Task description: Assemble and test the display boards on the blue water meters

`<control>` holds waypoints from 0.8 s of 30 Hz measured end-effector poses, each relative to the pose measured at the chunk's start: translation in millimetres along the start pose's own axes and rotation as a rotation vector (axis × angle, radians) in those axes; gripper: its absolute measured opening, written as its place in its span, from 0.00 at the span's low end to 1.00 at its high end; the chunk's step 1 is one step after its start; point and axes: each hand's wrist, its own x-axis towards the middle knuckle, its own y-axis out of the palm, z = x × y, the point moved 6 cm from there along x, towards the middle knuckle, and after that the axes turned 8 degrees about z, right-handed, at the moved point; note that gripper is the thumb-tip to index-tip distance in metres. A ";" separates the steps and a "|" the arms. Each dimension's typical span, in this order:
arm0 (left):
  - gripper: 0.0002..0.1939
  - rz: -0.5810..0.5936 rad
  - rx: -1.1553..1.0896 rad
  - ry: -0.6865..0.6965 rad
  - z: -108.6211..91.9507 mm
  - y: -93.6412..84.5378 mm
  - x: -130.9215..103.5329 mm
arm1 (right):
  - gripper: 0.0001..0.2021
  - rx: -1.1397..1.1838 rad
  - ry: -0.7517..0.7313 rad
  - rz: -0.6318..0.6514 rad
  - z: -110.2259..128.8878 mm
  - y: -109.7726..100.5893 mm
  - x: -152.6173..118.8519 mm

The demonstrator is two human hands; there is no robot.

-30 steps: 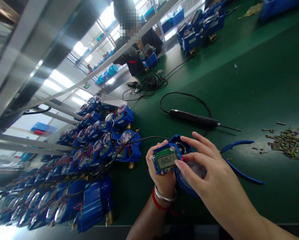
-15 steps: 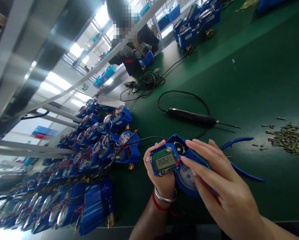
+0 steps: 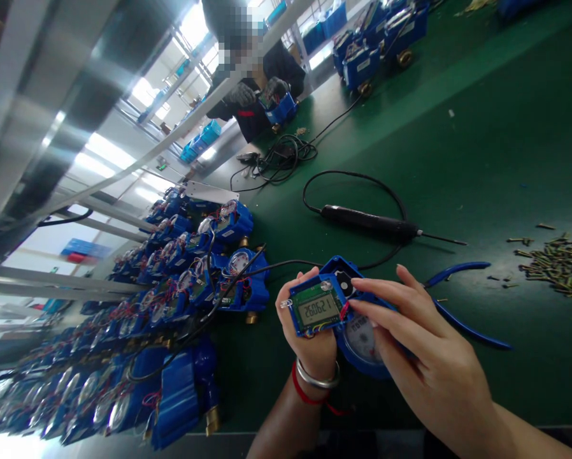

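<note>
My left hand [image 3: 309, 338] is closed around a circuit board with a lit-up digit display [image 3: 317, 308], held face up over the opened blue water meter [image 3: 360, 347]. Red wires [image 3: 344, 310] run at the board's right edge. Over the meter reaches my right hand [image 3: 424, 347], its fingers stretched out and apart. Its index fingertip is at the red wires, and another fingertip is by a black round part [image 3: 345, 285] inside the blue housing. The right hand covers part of the meter's dial.
A black electric screwdriver [image 3: 367, 220] lies beyond my hands, blue-handled pliers [image 3: 472, 328] to the right. Brass-coloured screws [image 3: 556, 264] are heaped farther right. Rows of blue meters [image 3: 181, 287] fill the left. Across the green table [image 3: 481, 146], a person's gloved hands [image 3: 243, 95] are at another meter.
My right hand has shifted slightly left and down, with its fingertips closer to the red wires and the black round part. The left hand keeps its hold on the display board.
</note>
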 end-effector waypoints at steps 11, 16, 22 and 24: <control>0.30 -0.014 -0.015 0.015 -3.0 0.0 1.7 | 0.15 0.030 0.064 0.030 -6.8 6.0 3.7; 0.29 -0.008 -0.066 0.014 -3.4 -0.5 1.4 | 0.14 0.039 0.090 0.022 -6.1 3.4 5.0; 0.29 -0.008 -0.105 0.026 -1.8 -0.3 0.9 | 0.18 -0.008 -0.018 0.026 0.6 0.8 6.8; 0.30 -0.011 -0.106 0.037 -0.8 -0.4 0.8 | 0.18 -0.007 -0.042 0.014 1.3 0.3 6.0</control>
